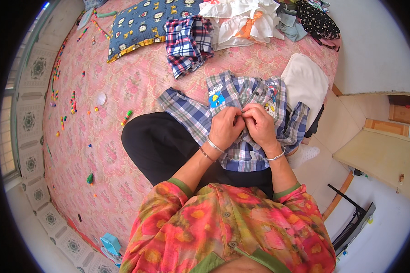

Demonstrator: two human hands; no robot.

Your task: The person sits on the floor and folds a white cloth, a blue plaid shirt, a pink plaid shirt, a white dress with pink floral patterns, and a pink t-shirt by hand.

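Observation:
A blue, white and grey plaid shirt (239,92) with cartoon prints lies over my lap, its collar towards me or away I cannot tell. My left hand (226,124) and my right hand (259,124) meet at the shirt's front placket, fingertips pinching the fabric edges close together. What sits between the fingertips is hidden; a dark button (257,93) shows just above them. One sleeve (182,107) spreads out to the left over my knee, and the other sleeve (299,117) hangs on the right.
Cream folded cloth (305,83) lies right of the shirt. Farther back are a red-and-navy plaid garment (188,44), a blue patterned pillow (147,25) and white ruffled clothing (242,24). Colourful toy pieces (73,102) scatter across the pink floral bed cover (112,146). A blue box (110,243) stands lower left.

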